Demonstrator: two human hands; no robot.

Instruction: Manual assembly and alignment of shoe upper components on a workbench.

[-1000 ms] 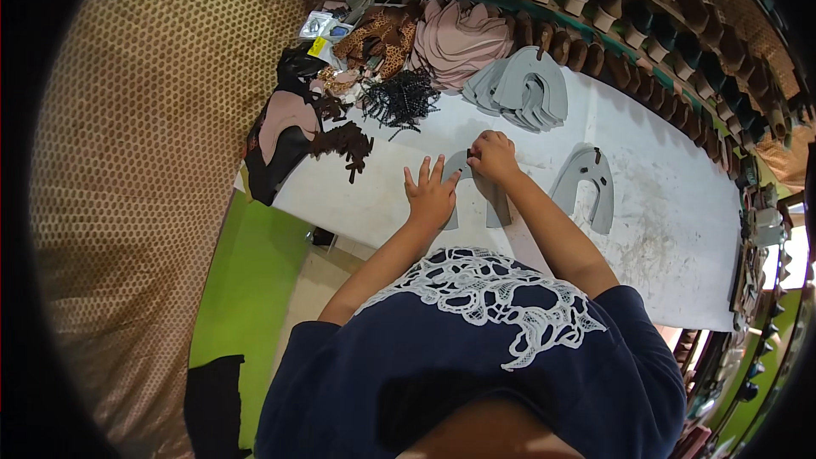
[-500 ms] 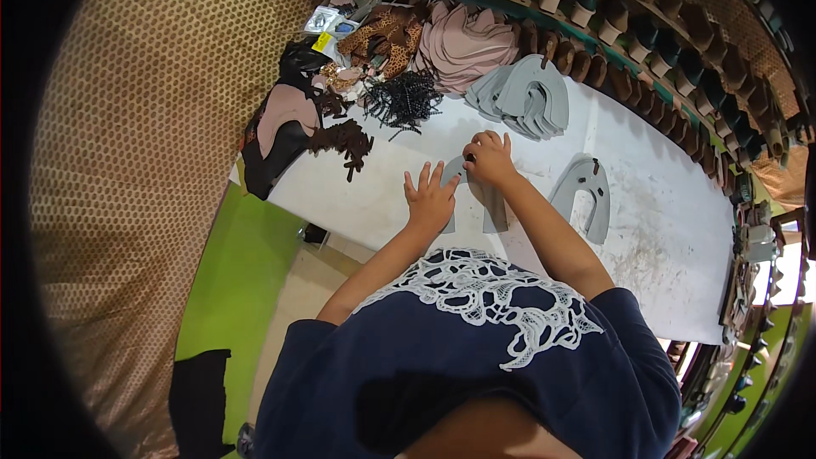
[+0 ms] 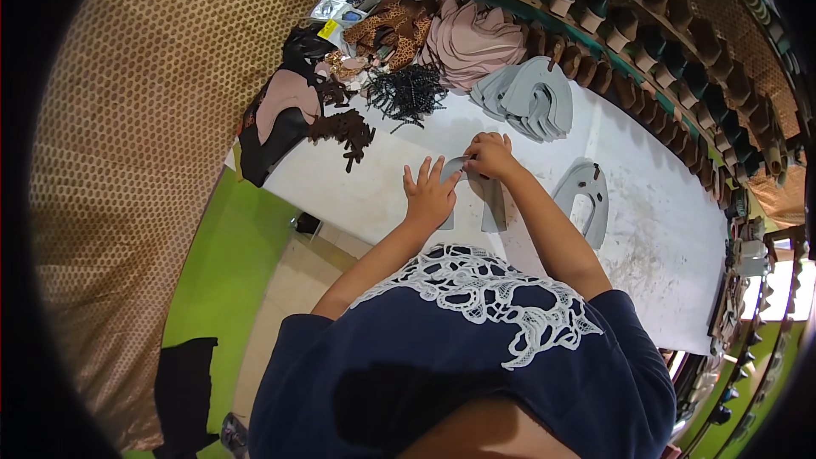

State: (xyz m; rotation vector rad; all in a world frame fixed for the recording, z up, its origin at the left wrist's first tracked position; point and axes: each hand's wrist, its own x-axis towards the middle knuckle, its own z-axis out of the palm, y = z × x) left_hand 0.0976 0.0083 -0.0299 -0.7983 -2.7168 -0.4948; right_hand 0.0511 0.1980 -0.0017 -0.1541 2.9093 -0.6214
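A grey U-shaped shoe-upper piece (image 3: 490, 206) lies flat on the white table, its curved end pointing away from me. My left hand (image 3: 429, 194) rests at the left side of the curve, fingers spread and holding nothing. Over the top of the curve, my right hand (image 3: 491, 155) has its fingers bent down and brought together; whatever is between the fingertips is too small to make out. To the right lies a second grey U-shaped piece (image 3: 580, 195) with small dark tabs on it.
Beyond my hands sit a stack of grey pieces (image 3: 531, 100), pink pieces (image 3: 472, 42) and black beaded strips (image 3: 406, 92). Brown strips (image 3: 344, 132) lie at the left. Racks of shoe lasts (image 3: 625, 25) line the far side of the white table (image 3: 646, 255).
My right hand's fingers have drawn closer together and lower onto the curve of the grey piece. My left hand stays nearly in place. The view has shifted slightly.
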